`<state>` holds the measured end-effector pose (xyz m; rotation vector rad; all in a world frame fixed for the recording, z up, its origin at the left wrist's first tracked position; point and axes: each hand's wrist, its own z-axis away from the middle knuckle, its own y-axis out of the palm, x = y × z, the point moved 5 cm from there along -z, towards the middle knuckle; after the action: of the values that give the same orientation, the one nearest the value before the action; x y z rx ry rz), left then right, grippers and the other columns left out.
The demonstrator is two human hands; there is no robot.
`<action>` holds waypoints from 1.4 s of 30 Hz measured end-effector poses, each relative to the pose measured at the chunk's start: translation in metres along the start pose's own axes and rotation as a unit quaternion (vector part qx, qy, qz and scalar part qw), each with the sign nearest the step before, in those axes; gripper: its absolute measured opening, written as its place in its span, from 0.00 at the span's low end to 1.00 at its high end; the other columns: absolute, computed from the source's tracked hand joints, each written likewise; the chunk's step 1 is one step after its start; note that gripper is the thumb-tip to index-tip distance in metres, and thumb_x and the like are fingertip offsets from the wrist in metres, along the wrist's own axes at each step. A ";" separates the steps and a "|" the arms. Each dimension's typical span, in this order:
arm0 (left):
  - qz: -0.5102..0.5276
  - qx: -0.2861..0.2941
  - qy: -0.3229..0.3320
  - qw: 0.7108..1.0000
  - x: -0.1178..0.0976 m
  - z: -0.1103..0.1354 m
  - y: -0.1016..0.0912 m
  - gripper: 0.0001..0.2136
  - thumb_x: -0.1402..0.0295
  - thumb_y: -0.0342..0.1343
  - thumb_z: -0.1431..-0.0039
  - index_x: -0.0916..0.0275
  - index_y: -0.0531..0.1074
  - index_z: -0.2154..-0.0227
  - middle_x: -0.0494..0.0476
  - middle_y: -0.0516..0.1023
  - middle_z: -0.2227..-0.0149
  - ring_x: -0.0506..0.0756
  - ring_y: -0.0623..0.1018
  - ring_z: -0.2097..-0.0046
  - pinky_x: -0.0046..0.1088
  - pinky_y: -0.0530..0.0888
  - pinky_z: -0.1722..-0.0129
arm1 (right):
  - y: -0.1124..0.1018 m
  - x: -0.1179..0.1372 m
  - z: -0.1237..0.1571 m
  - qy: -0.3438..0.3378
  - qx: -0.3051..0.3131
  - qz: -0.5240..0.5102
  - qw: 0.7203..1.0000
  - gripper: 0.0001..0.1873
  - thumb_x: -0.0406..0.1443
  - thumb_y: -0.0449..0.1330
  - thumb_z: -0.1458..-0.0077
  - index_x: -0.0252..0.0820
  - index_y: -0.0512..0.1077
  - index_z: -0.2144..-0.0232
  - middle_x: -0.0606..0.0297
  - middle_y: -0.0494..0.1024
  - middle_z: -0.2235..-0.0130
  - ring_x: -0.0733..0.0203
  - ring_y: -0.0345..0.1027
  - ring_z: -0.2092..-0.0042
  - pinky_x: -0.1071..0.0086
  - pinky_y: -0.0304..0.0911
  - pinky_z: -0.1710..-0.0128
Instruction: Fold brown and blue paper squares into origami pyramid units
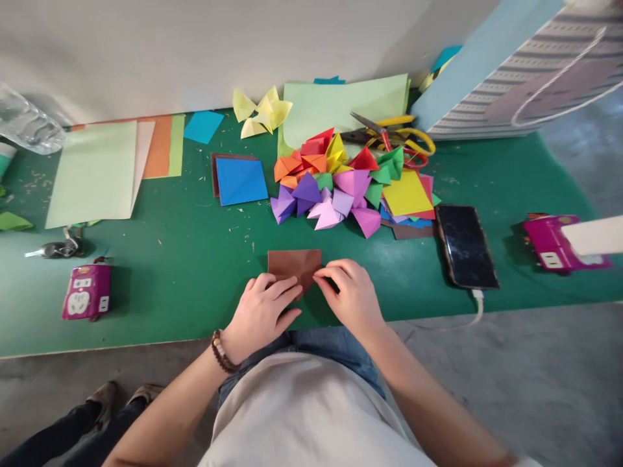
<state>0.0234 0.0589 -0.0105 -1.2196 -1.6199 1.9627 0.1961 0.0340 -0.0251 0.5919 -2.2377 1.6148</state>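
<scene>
Folding step: a brown origami paper square (294, 267) lies near the front edge of the green worktop (160, 298), about mid-length. The left hand (260, 318) and right hand (350, 299) press down on it, open, fingertips close together, no clear pinch. Its lower part is hidden under them. Next move likely calls for creasing the fold down firmly.
</scene>
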 end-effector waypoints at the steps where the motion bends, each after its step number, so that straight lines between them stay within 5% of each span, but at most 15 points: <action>1: 0.007 -0.002 -0.002 1.000 0.001 -0.001 0.000 0.17 0.61 0.51 0.34 0.57 0.70 0.46 0.57 0.73 0.44 0.59 0.69 0.49 0.39 0.69 0.54 | 0.001 0.001 0.000 -0.006 0.004 0.013 1.000 0.07 0.36 0.56 0.38 0.44 0.73 0.68 0.60 0.75 0.65 0.54 0.68 0.62 0.60 0.61 0.63; 7: 0.034 -0.014 -0.005 0.999 0.002 -0.001 0.001 0.22 0.66 0.52 0.35 0.56 0.61 0.39 0.54 0.73 0.44 0.57 0.69 0.51 0.38 0.69 0.52 | 0.004 0.018 0.006 -0.057 0.026 0.029 0.998 0.09 0.33 0.56 0.38 0.43 0.70 0.71 0.62 0.74 0.70 0.56 0.65 0.65 0.63 0.56 0.66; 16: 0.056 0.001 -0.010 0.998 0.003 -0.002 0.000 0.24 0.66 0.54 0.36 0.57 0.60 0.38 0.56 0.73 0.44 0.58 0.69 0.50 0.38 0.69 0.51 | 0.016 0.043 0.019 -0.064 0.058 -0.026 0.996 0.10 0.32 0.56 0.38 0.44 0.71 0.73 0.64 0.75 0.70 0.57 0.65 0.66 0.63 0.56 0.66; 21: 0.039 0.004 0.001 0.999 0.004 0.001 0.003 0.28 0.59 0.57 0.39 0.57 0.58 0.37 0.57 0.72 0.43 0.59 0.68 0.49 0.40 0.69 0.51 | -0.004 0.020 0.012 0.009 0.029 -0.117 0.993 0.03 0.36 0.59 0.40 0.47 0.73 0.63 0.63 0.78 0.65 0.57 0.70 0.62 0.62 0.65 0.62; 24: 0.001 0.012 0.022 1.000 0.002 0.001 0.003 0.25 0.57 0.56 0.39 0.53 0.63 0.40 0.57 0.70 0.42 0.60 0.68 0.49 0.41 0.69 0.53 | -0.023 -0.009 -0.001 0.053 -0.032 -0.073 0.995 0.13 0.34 0.55 0.39 0.49 0.72 0.53 0.59 0.77 0.57 0.55 0.70 0.62 0.58 0.68 0.59; 29: -0.027 0.032 0.081 0.996 0.006 -0.002 -0.008 0.17 0.57 0.54 0.36 0.55 0.71 0.47 0.56 0.71 0.42 0.60 0.68 0.45 0.40 0.69 0.50 | -0.015 -0.028 -0.027 -0.064 0.043 -0.042 0.996 0.23 0.29 0.51 0.40 0.51 0.69 0.46 0.59 0.73 0.47 0.52 0.69 0.51 0.52 0.66 0.50; 33: -0.047 0.039 0.110 0.992 0.017 -0.008 -0.022 0.16 0.57 0.53 0.36 0.59 0.73 0.50 0.56 0.71 0.41 0.61 0.65 0.39 0.41 0.67 0.45 | -0.007 -0.024 -0.030 -0.149 0.064 -0.023 0.986 0.16 0.30 0.54 0.39 0.52 0.77 0.56 0.62 0.78 0.56 0.53 0.69 0.54 0.54 0.68 0.53; 37: -0.075 0.021 0.102 0.992 0.019 -0.010 -0.024 0.21 0.53 0.54 0.38 0.61 0.71 0.48 0.59 0.69 0.40 0.63 0.62 0.36 0.47 0.63 0.40 | -0.011 -0.020 -0.014 -0.155 0.057 0.000 0.986 0.10 0.33 0.58 0.40 0.51 0.79 0.63 0.61 0.79 0.56 0.53 0.70 0.54 0.55 0.69 0.54; 42: -0.084 0.006 0.095 0.992 0.008 -0.005 -0.010 0.25 0.52 0.53 0.38 0.63 0.67 0.43 0.63 0.65 0.37 0.64 0.60 0.34 0.49 0.62 0.37 | -0.017 -0.009 0.007 -0.175 0.100 0.001 0.980 0.11 0.32 0.58 0.40 0.53 0.78 0.60 0.64 0.79 0.51 0.53 0.71 0.50 0.56 0.70 0.53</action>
<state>0.0198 0.0710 -0.0041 -1.1852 -1.5570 1.6974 0.2121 0.0237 -0.0180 0.9973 -2.3225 1.8732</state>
